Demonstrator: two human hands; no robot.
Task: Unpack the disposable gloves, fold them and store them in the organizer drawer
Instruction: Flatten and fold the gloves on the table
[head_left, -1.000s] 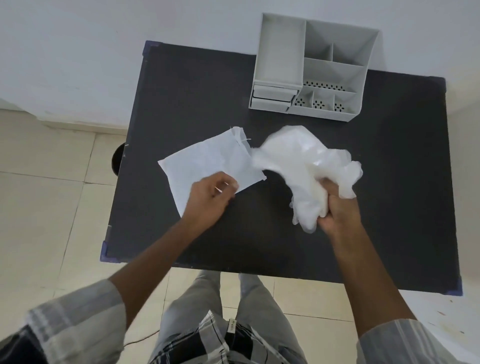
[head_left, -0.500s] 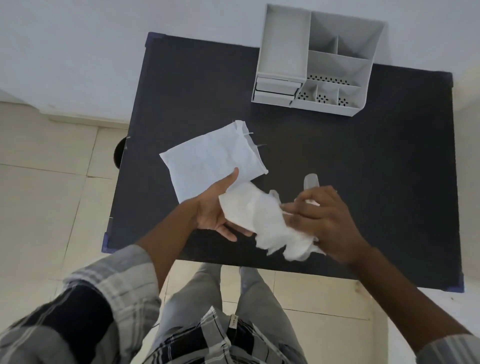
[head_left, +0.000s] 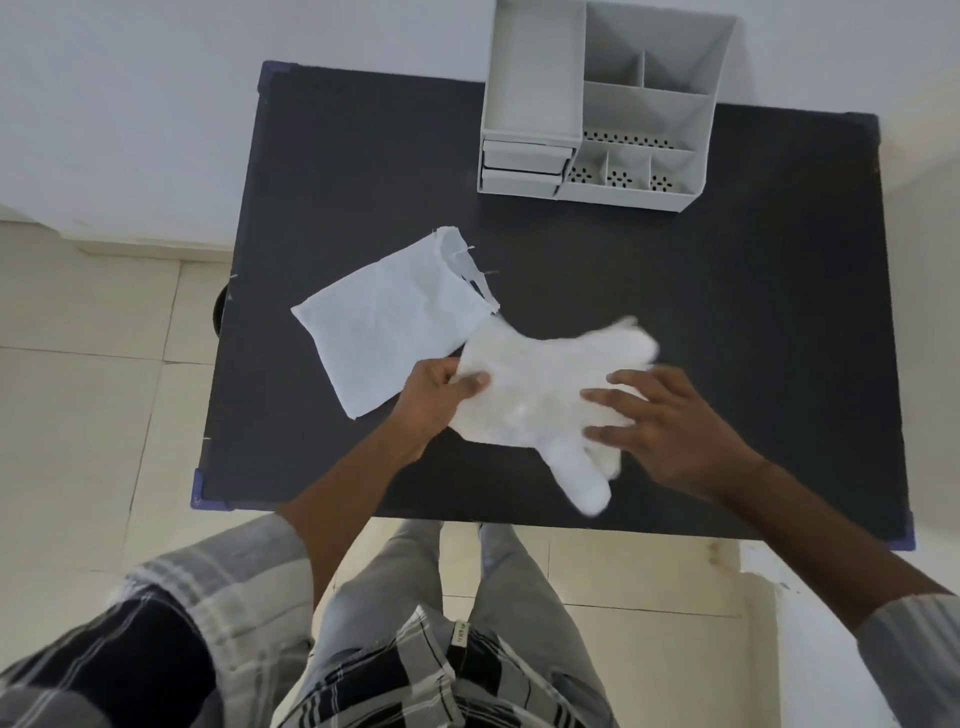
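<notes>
Translucent white disposable gloves (head_left: 540, 400) lie spread flat on the black table (head_left: 727, 312), fingers pointing right and toward me. My left hand (head_left: 436, 400) pinches the cuff end at the left. My right hand (head_left: 670, 421) rests flat with fingers spread on the gloves' finger end. The empty white packet (head_left: 389, 322), torn open at its far end, lies just left of the gloves. The grey organizer (head_left: 602, 104) stands at the table's far edge, its two small drawers (head_left: 522, 169) at the front left both closed.
The organizer has several open compartments, some with perforated floors. The table's near edge runs just beyond my legs. Tiled floor lies to the left and below, a white wall behind the table.
The crumpled gloves, held up in my right hand, came down to the table and are spread flat. My left hand left the packet and took the cuff; my right hand opened onto them.
</notes>
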